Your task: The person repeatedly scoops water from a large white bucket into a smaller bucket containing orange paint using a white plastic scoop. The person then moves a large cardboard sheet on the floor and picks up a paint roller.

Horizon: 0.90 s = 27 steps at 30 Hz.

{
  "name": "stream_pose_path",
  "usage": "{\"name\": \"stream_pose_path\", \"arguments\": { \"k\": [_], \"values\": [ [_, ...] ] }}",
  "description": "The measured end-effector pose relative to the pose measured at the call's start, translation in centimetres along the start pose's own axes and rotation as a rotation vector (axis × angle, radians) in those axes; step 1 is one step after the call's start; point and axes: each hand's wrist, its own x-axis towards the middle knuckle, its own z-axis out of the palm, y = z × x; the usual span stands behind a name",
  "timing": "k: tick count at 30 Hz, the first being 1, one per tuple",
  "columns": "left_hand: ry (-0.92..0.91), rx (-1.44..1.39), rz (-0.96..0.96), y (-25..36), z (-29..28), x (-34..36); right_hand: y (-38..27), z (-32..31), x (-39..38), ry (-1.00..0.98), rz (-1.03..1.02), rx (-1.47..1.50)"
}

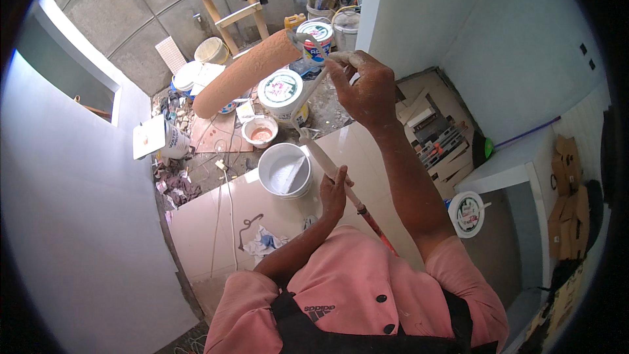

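A paint roller with a fuzzy orange-brown sleeve is held up in front of me, tilted with its free end down to the left. The fingers of my right hand close on the bent metal frame near the sleeve's right end. Lower down, my left hand grips the pale handle of the same roller. Below that hand a red extension pole runs down past my right side. A white bucket stands left of the handle, with a flat white piece leaning inside it.
Lidded paint pails and a small tub with brownish liquid stand ahead. A wooden ladder leans at the back wall. White cables and a crumpled cloth lie on the tiles. A level and tools lie to the right.
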Motion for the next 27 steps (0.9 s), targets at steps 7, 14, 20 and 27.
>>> {"name": "stream_pose_path", "arguments": {
  "k": [7, 14, 20, 27],
  "values": [
    [0.029, 0.135, 0.001, 0.7, 0.3, -0.3, 0.6, 0.3, 0.9, -0.026, -0.085, -0.129],
    [0.034, 0.135, 0.001, 0.3, 0.2, -0.3, 1.5, 0.5, 1.5, -0.060, -0.068, -0.030],
    [0.035, 0.124, 0.009, -0.1, 0.0, -0.1, 0.6, 0.4, 1.9, 0.001, -0.083, 0.013],
    [0.035, 0.241, 0.014, 1.1, 0.1, -0.6, 0.6, 1.7, 2.5, 0.071, -0.197, -0.147]
  ]
}}
